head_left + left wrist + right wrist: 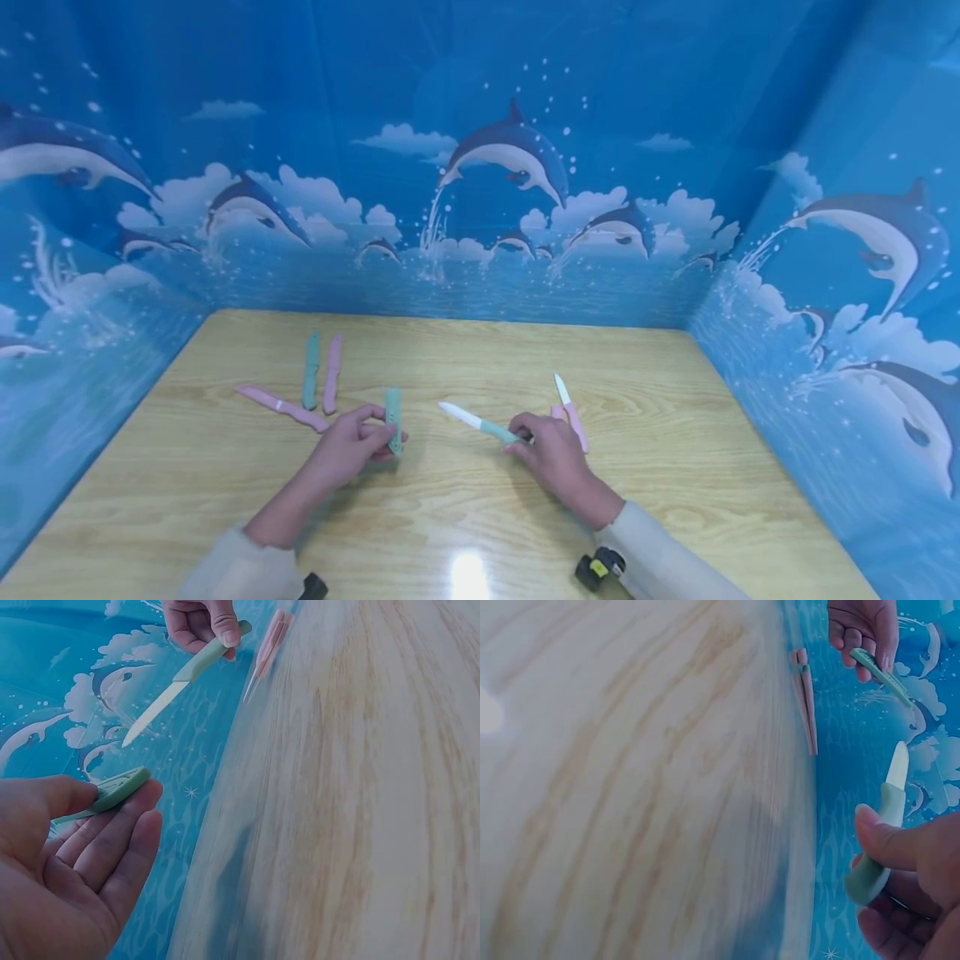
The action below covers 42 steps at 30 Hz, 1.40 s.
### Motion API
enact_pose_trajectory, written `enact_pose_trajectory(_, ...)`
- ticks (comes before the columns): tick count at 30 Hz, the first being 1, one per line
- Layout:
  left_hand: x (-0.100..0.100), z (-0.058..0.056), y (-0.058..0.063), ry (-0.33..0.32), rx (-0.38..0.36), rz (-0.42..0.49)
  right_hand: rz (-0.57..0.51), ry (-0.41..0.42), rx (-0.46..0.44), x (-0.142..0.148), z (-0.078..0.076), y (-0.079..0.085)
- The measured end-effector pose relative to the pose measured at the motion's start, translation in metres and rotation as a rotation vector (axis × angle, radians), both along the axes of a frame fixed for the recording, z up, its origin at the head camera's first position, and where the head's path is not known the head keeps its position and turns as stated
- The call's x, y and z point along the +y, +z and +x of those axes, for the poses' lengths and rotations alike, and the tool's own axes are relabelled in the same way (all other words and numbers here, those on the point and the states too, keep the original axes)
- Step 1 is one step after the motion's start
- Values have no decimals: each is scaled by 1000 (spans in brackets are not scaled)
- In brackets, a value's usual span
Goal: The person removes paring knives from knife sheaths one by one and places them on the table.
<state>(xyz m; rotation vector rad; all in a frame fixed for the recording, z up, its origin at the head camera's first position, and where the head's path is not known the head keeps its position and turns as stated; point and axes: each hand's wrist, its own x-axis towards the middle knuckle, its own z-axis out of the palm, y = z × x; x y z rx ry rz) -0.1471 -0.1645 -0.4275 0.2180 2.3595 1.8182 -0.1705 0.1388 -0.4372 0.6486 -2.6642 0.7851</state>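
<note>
My left hand pinches a green knife sheath between thumb and fingers, above the table. In the left wrist view the sheath lies across the fingertips under the thumb. My right hand holds a small knife by its green handle, and its white blade points left toward the sheath. In the right wrist view the thumb presses on the green handle. The blade and the sheath are apart. Just beyond the right hand lies a pink-handled knife with a bare white blade, beside a partly hidden pink piece.
Left of the left hand, a sheathed green knife and a sheathed pink knife lie side by side. Another sheathed pink knife lies slanted nearer the left hand. A dolphin-printed curtain borders the wooden table.
</note>
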Motion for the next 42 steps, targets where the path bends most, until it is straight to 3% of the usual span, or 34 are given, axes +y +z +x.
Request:
enact_pose_trajectory(9, 0, 0, -3, -33, 15, -7, -190, 21, -168, -1, 0, 0)
enact_pose_trajectory(17, 0, 0, -3, -50, 30, -36, -275, -4, -279, -1, -1, 4)
enact_pose_trajectory(24, 1, 0, -4, -68, 28, -20, -498, 29, -511, 0, 0, 3)
enact_pose_trajectory(29, 2, 0, -4, -64, 21, -15, -595, 10, -620, 0, -1, 3)
enact_pose_trajectory(42, 9, -1, -4, 2, -12, -30, -626, -31, -634, 2, -4, 0)
